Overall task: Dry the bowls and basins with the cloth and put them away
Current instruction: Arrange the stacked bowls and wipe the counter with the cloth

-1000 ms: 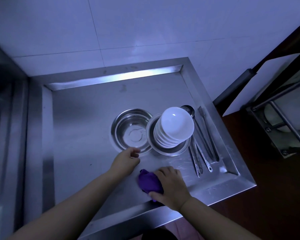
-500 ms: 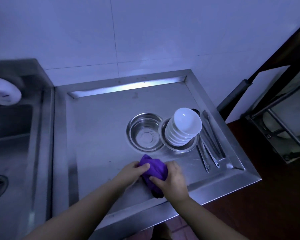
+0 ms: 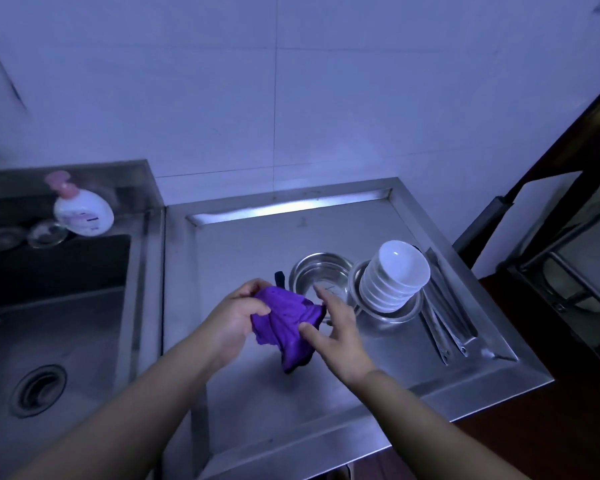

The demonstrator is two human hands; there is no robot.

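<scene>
The purple cloth is now up off the metal counter. A second ago it lies bunched flat there under the right hand. Now both hands hold it in the air and pull it open. The left hand, which was by the empty metal basin, now grips the cloth's left side. The view has also swung left, so a sink and a soap bottle now show.
</scene>
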